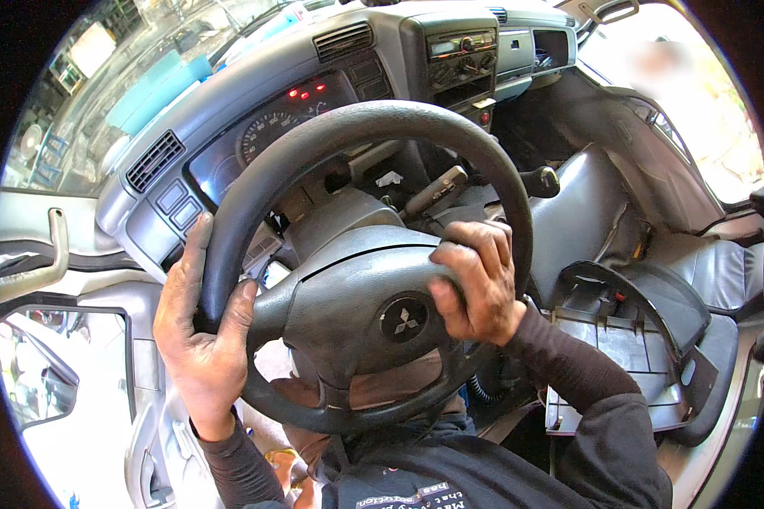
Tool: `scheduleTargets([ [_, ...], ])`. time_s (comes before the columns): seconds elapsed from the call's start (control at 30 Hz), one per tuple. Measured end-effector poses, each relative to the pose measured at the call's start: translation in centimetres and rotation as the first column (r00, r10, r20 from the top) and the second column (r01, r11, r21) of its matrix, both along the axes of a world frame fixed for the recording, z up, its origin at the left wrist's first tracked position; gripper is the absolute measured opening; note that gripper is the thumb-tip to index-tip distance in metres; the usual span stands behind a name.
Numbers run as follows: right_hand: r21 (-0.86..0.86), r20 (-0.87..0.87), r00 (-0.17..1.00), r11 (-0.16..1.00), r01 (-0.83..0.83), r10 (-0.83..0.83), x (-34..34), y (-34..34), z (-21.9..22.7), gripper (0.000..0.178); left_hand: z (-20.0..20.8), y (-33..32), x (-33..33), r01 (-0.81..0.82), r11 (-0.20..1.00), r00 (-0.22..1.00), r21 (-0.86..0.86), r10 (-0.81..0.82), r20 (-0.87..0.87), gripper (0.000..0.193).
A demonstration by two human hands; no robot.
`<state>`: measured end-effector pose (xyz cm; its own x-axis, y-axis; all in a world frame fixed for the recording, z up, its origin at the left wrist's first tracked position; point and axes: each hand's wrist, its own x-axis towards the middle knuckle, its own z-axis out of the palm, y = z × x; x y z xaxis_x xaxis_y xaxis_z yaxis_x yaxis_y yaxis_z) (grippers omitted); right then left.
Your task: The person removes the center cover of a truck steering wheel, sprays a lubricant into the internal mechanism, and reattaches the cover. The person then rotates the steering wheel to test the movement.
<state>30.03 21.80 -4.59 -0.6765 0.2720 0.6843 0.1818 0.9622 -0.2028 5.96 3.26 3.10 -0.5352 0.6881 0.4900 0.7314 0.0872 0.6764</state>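
A black steering wheel [361,124] fills the middle of the view. At its left rim, my left hand [197,343] has the rim between thumb and fingers, the fingers lying fairly straight along the outer side. My right hand [482,284] grips the right side of the wheel's centre cover [348,293], its fingers bent over the upper edge and the thumb on the face. A dark line runs along the cover's top. Behind the wheel, a stalk lever [437,191] sticks out from the steering column. My right fingertips are partly hidden.
Red lights glow on the instrument cluster [272,127]. Right of the wheel stands a gear lever knob [542,181]. A detached dark plastic trim panel [615,360] lies on the seats [590,199]. The left door [148,424] appears open; a grab handle [55,250] is on the pillar.
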Motion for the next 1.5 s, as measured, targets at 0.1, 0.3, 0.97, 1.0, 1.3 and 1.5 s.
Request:
scheduleTargets([
  [0.1, -0.004, 0.073, 0.997, 1.000, -0.009, 0.009, -1.0, 0.8, -1.0, 0.025, -0.3, -0.2, -0.2, -0.013, 1.000, 1.000, -0.006, 0.013, 0.001, 0.070],
  [0.3, -0.052, 0.059, 0.995, 0.995, 0.086, -0.083, -1.2, 0.0, -0.8, 0.024, -0.5, -0.5, -0.4, -0.004, 1.000, 1.000, -0.004, 0.004, -0.008, 0.066],
  [0.97, -0.218, 0.499, 0.837, 0.967, -0.132, 0.226, -4.5, -8.0, 4.6, 0.102, -2.7, -2.9, 1.7, -0.105, 0.993, 0.990, 0.045, 0.101, 0.099, 0.066],
  [1.0, -0.218, 0.543, 0.810, 0.969, -0.118, 0.221, -4.4, -8.0, 4.5, 0.102, -2.7, -2.8, 1.7, -0.098, 0.993, 0.990, 0.062, 0.091, 0.112, 0.065],
  [1.3, -0.413, 0.201, 0.970, 0.887, 0.208, -0.133, 2.9, -6.6, 2.3, 0.067, -2.9, -3.3, 2.7, -0.137, 0.988, 0.982, 0.070, 0.126, 0.137, 0.064],
  [1.5, -0.858, 0.307, 0.931, 0.366, 0.361, -0.197, 6.5, -4.1, -1.9, 0.052, -3.2, -3.2, 2.6, -0.142, 0.986, 0.971, 0.084, 0.122, 0.207, 0.064],
])
